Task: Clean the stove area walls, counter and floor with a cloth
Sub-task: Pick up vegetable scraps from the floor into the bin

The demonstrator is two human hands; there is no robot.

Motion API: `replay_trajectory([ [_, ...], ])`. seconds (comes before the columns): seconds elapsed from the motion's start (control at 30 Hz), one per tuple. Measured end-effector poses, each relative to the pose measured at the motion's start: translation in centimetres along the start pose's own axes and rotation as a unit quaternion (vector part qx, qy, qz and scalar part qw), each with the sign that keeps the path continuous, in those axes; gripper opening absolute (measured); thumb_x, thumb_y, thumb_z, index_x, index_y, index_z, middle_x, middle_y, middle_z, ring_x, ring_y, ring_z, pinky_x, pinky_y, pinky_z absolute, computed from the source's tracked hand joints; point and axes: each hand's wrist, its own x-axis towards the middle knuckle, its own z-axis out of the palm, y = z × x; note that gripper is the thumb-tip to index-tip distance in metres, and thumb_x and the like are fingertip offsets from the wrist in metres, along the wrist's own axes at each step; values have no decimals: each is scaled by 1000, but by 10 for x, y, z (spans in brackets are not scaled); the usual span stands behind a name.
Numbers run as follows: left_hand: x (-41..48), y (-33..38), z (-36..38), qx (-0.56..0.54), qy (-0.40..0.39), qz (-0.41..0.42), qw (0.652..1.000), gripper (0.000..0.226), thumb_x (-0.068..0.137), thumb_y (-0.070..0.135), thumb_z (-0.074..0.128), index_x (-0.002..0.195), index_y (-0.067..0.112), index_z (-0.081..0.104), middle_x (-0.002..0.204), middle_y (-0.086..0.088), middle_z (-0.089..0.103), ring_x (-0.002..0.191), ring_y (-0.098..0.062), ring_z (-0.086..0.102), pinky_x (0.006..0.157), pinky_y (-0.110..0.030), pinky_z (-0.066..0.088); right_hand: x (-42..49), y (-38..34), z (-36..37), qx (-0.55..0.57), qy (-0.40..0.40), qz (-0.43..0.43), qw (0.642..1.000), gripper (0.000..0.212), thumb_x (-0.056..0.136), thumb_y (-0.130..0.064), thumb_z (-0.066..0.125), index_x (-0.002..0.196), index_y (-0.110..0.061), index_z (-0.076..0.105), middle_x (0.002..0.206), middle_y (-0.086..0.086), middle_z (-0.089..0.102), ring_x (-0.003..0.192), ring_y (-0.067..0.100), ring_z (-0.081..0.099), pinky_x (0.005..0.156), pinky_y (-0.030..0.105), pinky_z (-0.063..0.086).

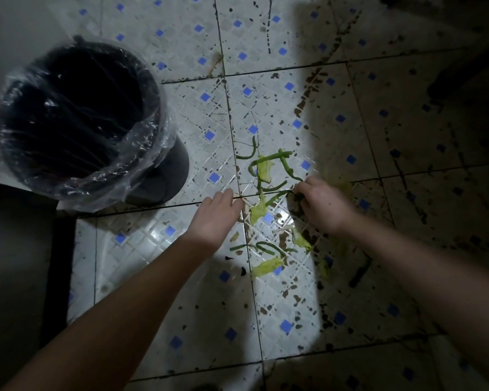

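Kitchen floor job at an early stage, by my reading: no cloth in view, walls & counter out of shot, nothing here looks wiped yet. Fingertips [299,193] of my right hand [323,206] are curled in, pinching some of the thin green vegetable strips [274,156] down at tile level. Fingers [232,197] of my left hand [216,214] lie straight & together, tips touching the tile beside the scraps, holding nothing. Between & below both hands: more green strips plus pale yellow-green leaf pieces [259,211], scattered, not yet gathered. All of it sits on the white tiled floor w/ small blue squares [181,32], which is flecked w/ brown-black spatter [302,103], heaviest on the shadowed right side. Far left stands a round black waste bin [170,170] lined w/ a clear plastic bag [141,142], well apart from the scraps. Left to do, I'd say: bin the scraps, fetch the cloth, wipe.
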Motion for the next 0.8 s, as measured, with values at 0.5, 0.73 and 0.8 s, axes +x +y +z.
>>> replay_trajectory([
  [0.5,-29,14,19,-101,-48,1,994,41,85,21,68,116,16,43,115,-5,47,100,-21,47,79,-29,38,-6,-11,-7,-40,-9,-42,998,33,87,-2,48,117,-16,52,113,5,52,100,25,53,80,43,51],
  [0.73,-31,25,11,-113,-71,23,991,38,94,23,53,127,9,41,124,-12,46,111,-27,46,89,-34,38,-12,-9,-7,-39,-2,-45,998,33,87,-2,46,117,-14,53,113,6,54,97,24,54,78,40,50],
  [0.8,-31,28,11,-99,-76,28,992,36,95,19,52,126,8,41,124,-12,45,111,-27,46,88,-33,39,-13,-8,-7,-37,-4,-39,999,35,86,0,48,118,-15,53,113,4,55,98,23,55,79,38,51],
])
